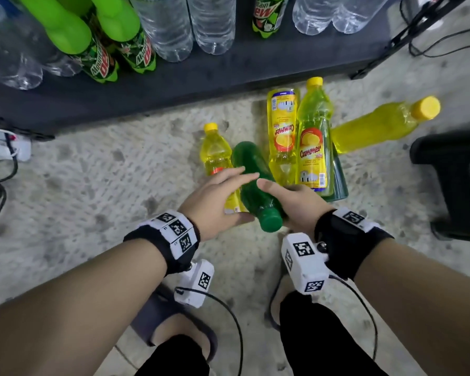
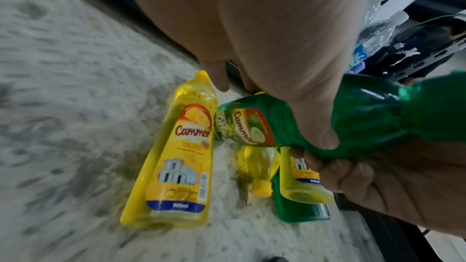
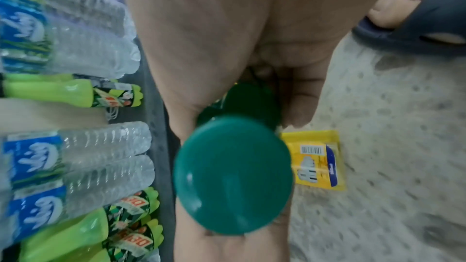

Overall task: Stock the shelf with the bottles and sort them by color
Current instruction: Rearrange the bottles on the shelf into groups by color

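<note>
A dark green bottle is lifted off the floor, its green cap pointing back at me. My right hand grips it near the neck with the thumb on top. My left hand lies over its left side, fingers across the body and thumb pressed on it. On the floor behind lie several yellow bottles and a second green bottle. The dark shelf carries clear water bottles and light green soda bottles.
A black stool stands at the right on the speckled floor. A white power strip with cables lies at the left. My sandalled foot is below the hands, and wrist camera cables hang near it.
</note>
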A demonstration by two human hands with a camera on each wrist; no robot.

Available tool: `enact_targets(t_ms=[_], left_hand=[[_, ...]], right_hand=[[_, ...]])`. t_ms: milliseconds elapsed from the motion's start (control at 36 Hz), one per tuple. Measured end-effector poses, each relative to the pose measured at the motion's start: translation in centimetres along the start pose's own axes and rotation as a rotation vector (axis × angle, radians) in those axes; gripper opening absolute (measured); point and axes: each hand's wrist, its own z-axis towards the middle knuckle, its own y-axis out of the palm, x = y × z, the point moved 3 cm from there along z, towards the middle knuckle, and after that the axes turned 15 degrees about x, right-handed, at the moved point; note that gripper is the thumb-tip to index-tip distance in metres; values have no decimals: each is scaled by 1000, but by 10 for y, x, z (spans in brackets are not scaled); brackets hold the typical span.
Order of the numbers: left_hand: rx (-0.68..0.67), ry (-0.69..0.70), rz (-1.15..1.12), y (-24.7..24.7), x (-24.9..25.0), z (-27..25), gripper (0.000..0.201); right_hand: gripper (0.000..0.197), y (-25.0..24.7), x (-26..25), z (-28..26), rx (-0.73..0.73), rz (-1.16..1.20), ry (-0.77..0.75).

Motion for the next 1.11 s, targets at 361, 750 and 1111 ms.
enact_targets(t_ms=[361, 750, 1111], left_hand=[[136, -99, -214, -5, 17, 21, 72], [281, -438, -492, -56, 23, 15, 51], [363, -550, -423, -78, -15, -26, 31]], right_hand=[[34, -13, -40, 0, 22, 18, -225], [47, 20, -76, -15, -24, -188, -578], [27, 79, -45, -26, -38, -213, -525]])
